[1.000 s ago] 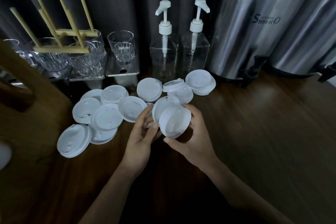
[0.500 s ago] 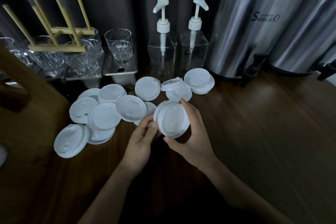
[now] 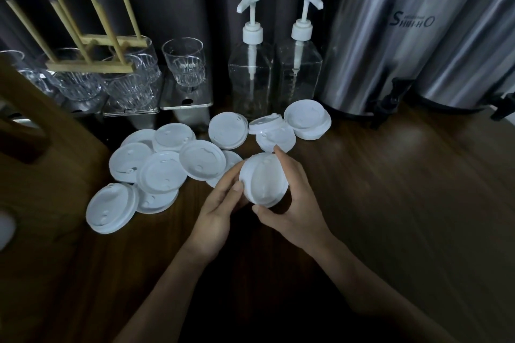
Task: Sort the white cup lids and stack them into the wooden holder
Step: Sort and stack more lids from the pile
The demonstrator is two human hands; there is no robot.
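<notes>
Looks early in the job. Both hands are at centre, just above the table (image 3: 390,203). Right hand (image 3: 295,203) grips a lid (image 3: 263,179), fingers curled over its far rim and thumb under the near one. Left hand (image 3: 217,214) pinches the lid's left edge, thumb on the rim. Whether a second lid is nested behind, I cannot tell. Loose lids (image 3: 161,172) lie scattered and overlapping just beyond, unsorted. Peg rack (image 3: 92,47) at back left, atop the glasses (image 3: 78,86), carries none. By my reading, nearly all stacking is left to do.

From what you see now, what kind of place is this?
Probably a café or drink-bar counter: steel urns with taps, pump bottles, glasses, and many loose cup lids.
</notes>
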